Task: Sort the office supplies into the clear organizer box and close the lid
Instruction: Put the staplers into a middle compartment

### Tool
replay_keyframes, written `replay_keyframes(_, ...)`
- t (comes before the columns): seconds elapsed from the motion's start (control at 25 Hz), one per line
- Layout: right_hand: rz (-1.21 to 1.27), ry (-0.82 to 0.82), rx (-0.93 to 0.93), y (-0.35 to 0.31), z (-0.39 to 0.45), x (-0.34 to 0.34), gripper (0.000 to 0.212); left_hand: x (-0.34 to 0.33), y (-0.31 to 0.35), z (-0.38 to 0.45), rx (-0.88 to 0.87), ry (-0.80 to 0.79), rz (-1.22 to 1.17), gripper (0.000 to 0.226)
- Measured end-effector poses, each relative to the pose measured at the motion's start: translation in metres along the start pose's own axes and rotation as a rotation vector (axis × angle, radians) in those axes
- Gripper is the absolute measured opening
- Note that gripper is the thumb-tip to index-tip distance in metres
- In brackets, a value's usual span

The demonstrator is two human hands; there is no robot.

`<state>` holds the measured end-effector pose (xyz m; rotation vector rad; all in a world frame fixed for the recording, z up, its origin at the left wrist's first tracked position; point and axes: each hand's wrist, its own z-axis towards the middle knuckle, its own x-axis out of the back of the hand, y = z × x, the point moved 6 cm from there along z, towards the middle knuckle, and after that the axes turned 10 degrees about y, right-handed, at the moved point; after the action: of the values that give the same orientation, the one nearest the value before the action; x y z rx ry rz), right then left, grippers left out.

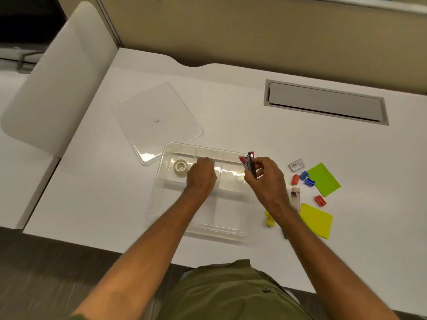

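Observation:
The clear organizer box [159, 188] lies open on the white desk, split into several compartments. A roll of clear tape [181, 166] sits in its far left compartment. My left hand [202, 175] is inside the box over the far middle compartment, fingers curled around something small that I cannot make out. My right hand [265, 176] hovers at the box's right edge, shut on a pink and black staple remover [249, 163]. The clear lid [157, 121] lies flat behind and left of the box.
Right of the box lie a staple box [295, 164], red [295, 179] and blue [307, 179] clips, a green note pad [323, 179], a yellow note pad [317, 220], yellow clips [269, 220] and a beige stapler [295, 196]. A grey cable hatch [325, 101] sits at the back right.

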<state>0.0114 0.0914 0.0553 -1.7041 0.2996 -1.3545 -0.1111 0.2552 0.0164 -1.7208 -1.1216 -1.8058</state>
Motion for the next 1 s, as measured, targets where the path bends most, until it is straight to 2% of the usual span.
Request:
replay_keyframes(0.24, -0.024, -0.038, -0.003, -0.015, 0.001, -0.020, 0.028, -0.014, -0.002, 0.003, -0.036, -0.093, 0.011, 0.035)
replay_keyframes(0.36, -0.029, -0.071, -0.027, -0.023, 0.002, -0.035, 0.027, -0.010, -0.007, 0.001, -0.046, -0.119, -0.096, 0.041)
replay_keyframes(0.44, -0.051, -0.110, -0.049, -0.030, 0.004, -0.049, 0.029, 0.003, -0.013, -0.005, -0.068, -0.037, -0.195, 0.033)
replay_keyframes(0.52, -0.057, -0.147, -0.063, -0.037, 0.007, -0.059, 0.031, 0.026, -0.021, -0.016, -0.100, 0.137, -0.246, 0.032)
replay_keyframes(0.64, -0.111, -0.199, -0.017, -0.055, 0.006, -0.084, 0.037, 0.047, -0.060, -0.031, -0.083, 0.327, -0.217, 0.045)
replay_keyframes(0.8, -0.244, -0.249, 0.065, -0.070, 0.002, -0.115, 0.036, 0.032, -0.109, -0.043, 0.074, 0.212, -0.201, 0.080)
replay_keyframes(1.0, -0.436, -0.285, 0.152, -0.071, -0.005, -0.135, 0.032, 0.025, -0.115, -0.046, 0.082, 0.193, -0.239, 0.087)
